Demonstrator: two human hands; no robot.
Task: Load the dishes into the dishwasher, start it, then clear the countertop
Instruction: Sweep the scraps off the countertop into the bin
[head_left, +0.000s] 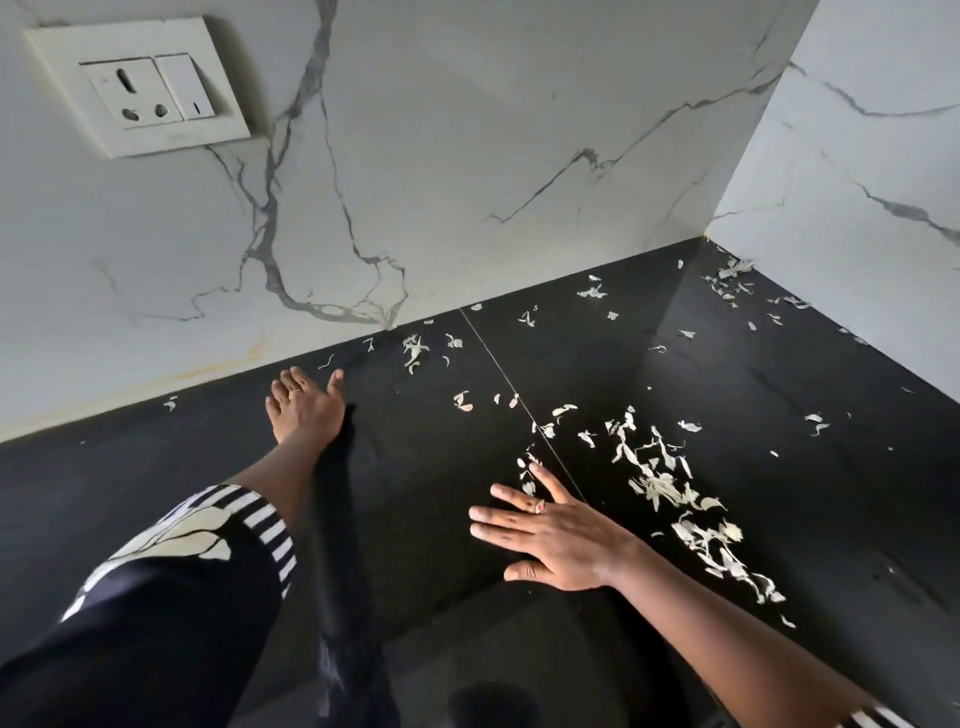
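Black countertop (727, 374): polished dark slab, meeting the marble wall (467, 156) in a corner at about one o'clock of the view. It is the task's thing at this stage and fills the lower half.
Peel scraps (660, 483): pale papery flakes, perhaps garlic or onion skin. The thickest band lies from one to four o'clock of the right hand, with a thinner scatter along the wall and in the corner.
Right hand (550, 535): palm down, fingers spread flat on the counter, holding nothing. Its little-finger edge is just beside the scraps, likely set as a blade to sweep them together.
Left hand (304, 402): stretched to eleven o'clock, near the wall. Its fingers are straight and low on the slab, and it grasps nothing. It is probably placed to rake the strays there inward.
Striped sleeve (208, 525): at eight o'clock, above the surface.
Socket plate (137, 85): on the wall at ten o'clock, well apart from both hands.
Dishwasher, dishes: not in view.
Stage: judged to be the countertop clearing, with most scraps not yet gathered.
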